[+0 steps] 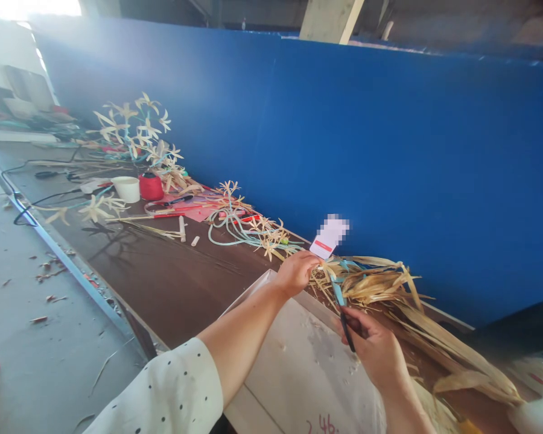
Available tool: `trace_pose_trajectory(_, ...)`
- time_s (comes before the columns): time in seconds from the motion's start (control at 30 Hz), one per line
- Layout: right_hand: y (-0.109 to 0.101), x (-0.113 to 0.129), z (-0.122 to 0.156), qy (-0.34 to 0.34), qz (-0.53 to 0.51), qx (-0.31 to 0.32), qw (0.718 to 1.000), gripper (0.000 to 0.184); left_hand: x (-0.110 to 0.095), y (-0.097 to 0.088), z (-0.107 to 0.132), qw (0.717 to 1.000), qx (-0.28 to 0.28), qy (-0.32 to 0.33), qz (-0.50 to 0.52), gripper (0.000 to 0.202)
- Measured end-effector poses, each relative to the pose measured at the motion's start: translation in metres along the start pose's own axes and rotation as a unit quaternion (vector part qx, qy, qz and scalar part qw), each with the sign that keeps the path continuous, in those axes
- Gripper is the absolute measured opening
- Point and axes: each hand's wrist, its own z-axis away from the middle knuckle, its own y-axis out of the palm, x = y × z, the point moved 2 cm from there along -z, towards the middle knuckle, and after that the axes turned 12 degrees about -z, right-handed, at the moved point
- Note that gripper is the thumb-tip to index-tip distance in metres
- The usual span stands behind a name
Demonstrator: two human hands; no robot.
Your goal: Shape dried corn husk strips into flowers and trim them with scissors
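Left of the husks (368, 288), the left hand (298, 272) pinches a flower (329, 269), likely light and fragile, best held by its base; the right hand (376, 343) grips a black tool (347, 331)

Long bench (163, 295) runs along the foot of a partition (389, 150), which stands behind. Far left on it, a flower cluster (147, 129); nearer, a cup (127, 190), thread spool (151, 188) just to its right. Further right, two short rods (182, 229), flower stems (248, 239) beyond them. Husk strips (375, 286) at right, beyond the right hand (373, 340), which has a tool (347, 331) in it. Left hand (296, 274) to its left, at a flower (329, 269). Carton (317, 355) below both hands.
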Motion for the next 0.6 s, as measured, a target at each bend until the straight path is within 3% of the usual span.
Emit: trace_pose_trajectory(0.6, -0.0059, -0.0055, -0.0025, -0.056, 0.158, -0.031, 0.985, 0.035, -0.001, -0.0015, 0.0003, 1.0, 0.009, -0.002, -0.017, 0.024)
